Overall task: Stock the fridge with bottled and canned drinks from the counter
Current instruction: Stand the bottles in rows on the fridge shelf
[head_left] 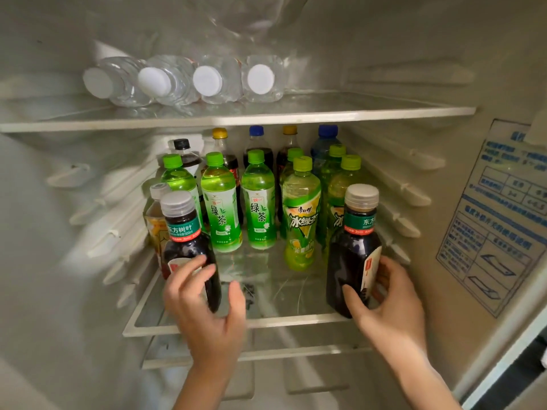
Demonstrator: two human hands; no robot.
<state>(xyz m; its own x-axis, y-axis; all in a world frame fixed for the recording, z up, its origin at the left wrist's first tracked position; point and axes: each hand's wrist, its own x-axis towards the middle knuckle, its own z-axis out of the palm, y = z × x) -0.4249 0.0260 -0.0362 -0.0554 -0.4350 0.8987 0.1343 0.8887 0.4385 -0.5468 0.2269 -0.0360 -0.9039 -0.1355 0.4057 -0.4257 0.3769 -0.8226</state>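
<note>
Head view looks into the open fridge (74,261), its middle glass shelf (236,322) already carrying most of the drinks, and an upper shelf (325,115) above it. On the upper shelf four clear water bottles (207,81) lie on their sides, white caps facing out. At the back of the middle shelf stands a row of dark soda bottles (257,149), with green tea bottles (257,208) upright in front of them.

Two dark tea bottles stand upright at the front corners of the middle shelf, long axes vertical. The left dark tea bottle (185,232) sits just ahead of the left hand (207,309); the right dark tea bottle (355,250) sits just left of the right hand (393,303). Each hand is nearest its own bottle, and the bare glass between them is the open slot.

The left hand is loosely spread, fingers curved around the lower body of its bottle and brushing it, thumb standing apart on the right side; this looks like a grip being let go or just taken, I cannot tell which. The right hand is half closed on its bottle's base, thumb on the front and fingers behind the label
</note>
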